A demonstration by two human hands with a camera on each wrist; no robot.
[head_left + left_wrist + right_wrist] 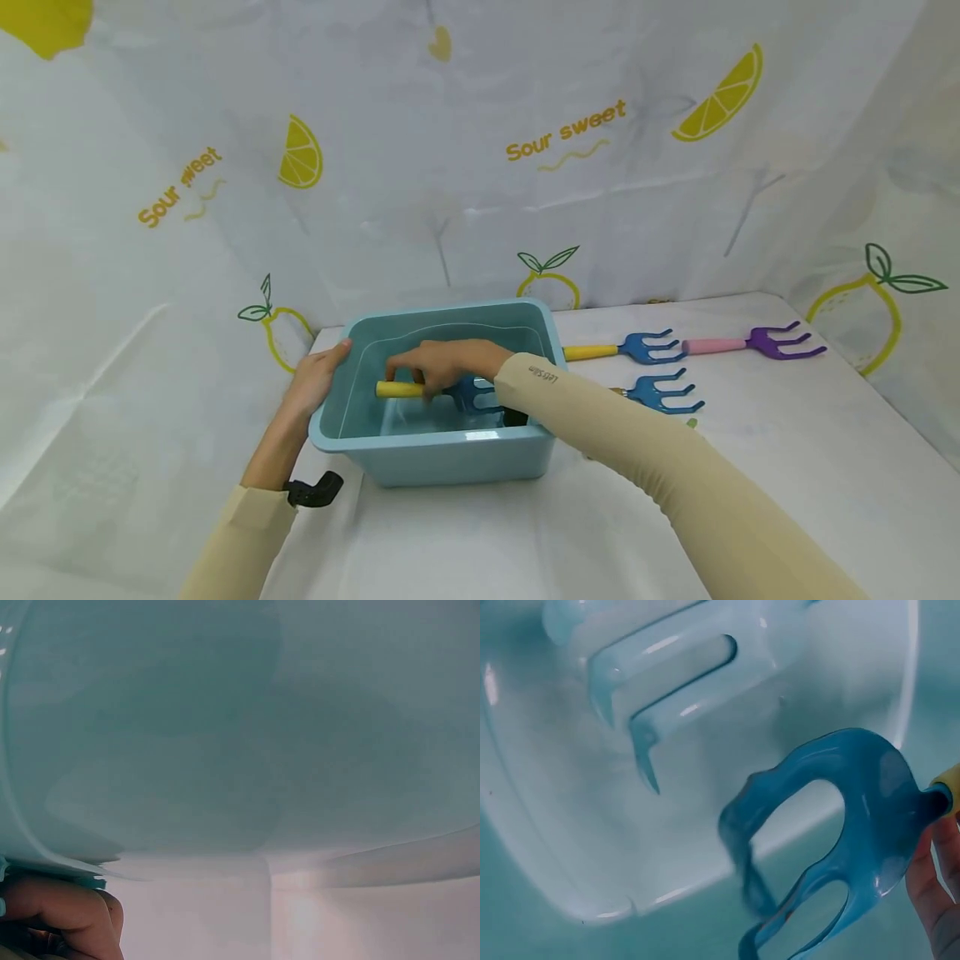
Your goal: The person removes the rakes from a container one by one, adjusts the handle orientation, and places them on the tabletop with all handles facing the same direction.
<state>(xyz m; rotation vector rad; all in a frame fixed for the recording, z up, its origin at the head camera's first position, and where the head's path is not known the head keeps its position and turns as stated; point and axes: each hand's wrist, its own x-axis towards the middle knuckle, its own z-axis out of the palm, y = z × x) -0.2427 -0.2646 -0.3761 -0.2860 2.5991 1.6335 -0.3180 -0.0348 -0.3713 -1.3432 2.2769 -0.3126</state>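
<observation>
My left hand [311,382] grips the left rim of a light blue plastic basin [450,457], its curled fingers [71,911] showing under the rim in the left wrist view. Inside the basin, my right hand [442,363] holds a hand rake [396,389] by its yellow handle. The rake's blue head [881,802] points right in the head view, its prongs curving down. A second, paler blue rake head [682,656] lies on the basin floor in the right wrist view.
Right of the basin lie two blue hand rakes, one [647,348] yellow-handled and another [660,392] partly behind my right sleeve. A purple rake [780,343] with a pink handle lies farther right. A lemon-print sheet [480,167] hangs behind the white table [787,442].
</observation>
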